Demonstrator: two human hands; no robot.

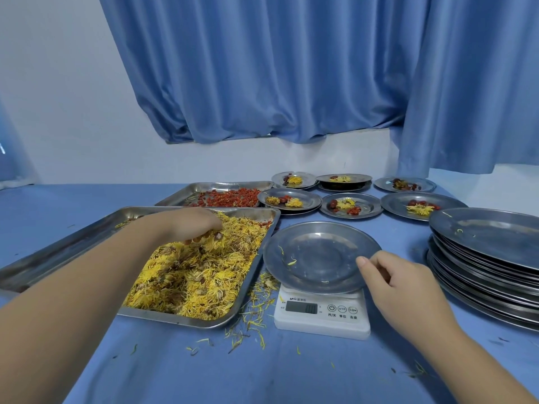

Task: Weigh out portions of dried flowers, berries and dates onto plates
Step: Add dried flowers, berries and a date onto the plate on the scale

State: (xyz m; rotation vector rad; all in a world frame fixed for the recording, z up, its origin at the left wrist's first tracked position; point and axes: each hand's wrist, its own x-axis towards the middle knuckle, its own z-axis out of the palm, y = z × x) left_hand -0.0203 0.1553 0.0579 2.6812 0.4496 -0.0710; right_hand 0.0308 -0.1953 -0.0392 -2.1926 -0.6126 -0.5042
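Yellow dried flowers (186, 275) in the tray (67, 249), nine o'clock of the scale (320, 319), are pinched by our left hand (195, 224); our right hand (402, 278) pinches the rim of the plate (315, 258), so next we carry them across.

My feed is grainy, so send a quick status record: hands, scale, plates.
left hand: grabbing dried flowers in the near tray
right hand: pinching rim of plate on scale
plate on scale: nearly bare, stray petals
scale display: unreadable
filled plates: six, behind
empty plates: stack at right
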